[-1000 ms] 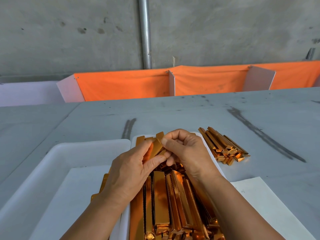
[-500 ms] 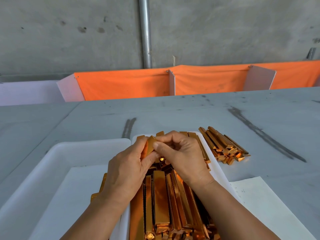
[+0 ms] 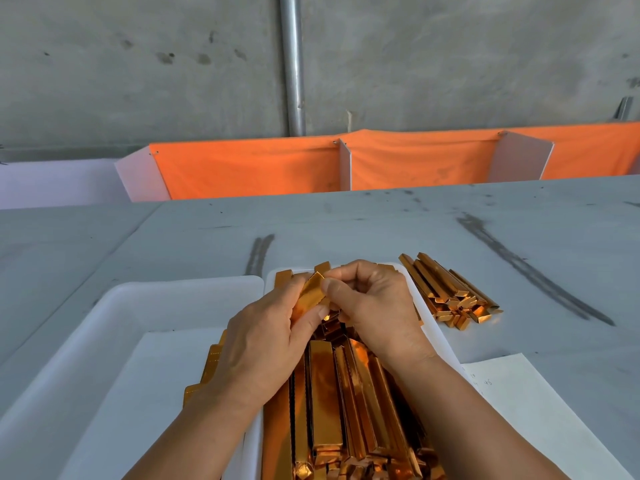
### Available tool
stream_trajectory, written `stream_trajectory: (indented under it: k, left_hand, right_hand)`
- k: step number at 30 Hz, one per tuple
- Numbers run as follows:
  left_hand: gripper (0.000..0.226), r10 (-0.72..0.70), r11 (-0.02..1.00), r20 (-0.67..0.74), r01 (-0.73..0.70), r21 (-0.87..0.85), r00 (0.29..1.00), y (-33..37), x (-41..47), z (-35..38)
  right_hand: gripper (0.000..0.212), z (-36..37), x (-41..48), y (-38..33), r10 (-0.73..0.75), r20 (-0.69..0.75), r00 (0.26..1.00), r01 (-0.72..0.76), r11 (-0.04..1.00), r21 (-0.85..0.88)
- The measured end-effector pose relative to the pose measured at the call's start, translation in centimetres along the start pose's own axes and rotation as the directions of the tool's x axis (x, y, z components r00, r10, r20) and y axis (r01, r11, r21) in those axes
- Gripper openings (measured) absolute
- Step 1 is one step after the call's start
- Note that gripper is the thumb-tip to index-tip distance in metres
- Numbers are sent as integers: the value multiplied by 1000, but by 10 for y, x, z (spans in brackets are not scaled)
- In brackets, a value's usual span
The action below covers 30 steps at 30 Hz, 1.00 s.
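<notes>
Both hands have edged slightly toward 3 o'clock since the earlier frame, left hand (image 3: 263, 344) and right hand (image 3: 377, 306) pinching one gold foil strip (image 3: 310, 294) between thumbs and curled fingers, above the white tray (image 3: 436, 334) at its 12 o'clock end.

Both hands at frame centre: left hand (image 3: 263, 344) and right hand (image 3: 375, 306) pinch gold foil strip (image 3: 310, 296) over white tray (image 3: 429, 327) packed with gold pieces (image 3: 329, 403); finished gold stack (image 3: 450, 292) lies right of centre on grey table (image 3: 381, 223).
</notes>
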<state>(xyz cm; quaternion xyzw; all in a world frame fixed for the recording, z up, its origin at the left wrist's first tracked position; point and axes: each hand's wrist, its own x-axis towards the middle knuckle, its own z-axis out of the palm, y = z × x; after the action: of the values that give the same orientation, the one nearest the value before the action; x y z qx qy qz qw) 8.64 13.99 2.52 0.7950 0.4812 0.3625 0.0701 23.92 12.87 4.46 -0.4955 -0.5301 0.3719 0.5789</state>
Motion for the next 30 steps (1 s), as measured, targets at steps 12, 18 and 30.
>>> stream_trajectory:
  k: [12, 18, 30]
  left_hand:
    - [58, -265, 915, -186, 186, -358, 946, -3, 9, -11]
    - [23, -366, 862, -270, 215, -459, 891, 2, 20, -30]
    - [26, -599, 781, 72, 601, -169, 798, -30, 21, -87]
  right_hand:
    - [16, -19, 3, -19, 210, -16, 978, -210, 978, 23]
    - [14, -26, 2, -31, 339, 165, 926, -261, 892, -368]
    - [26, -7, -13, -10, 318, 201, 927, -127, 768, -628]
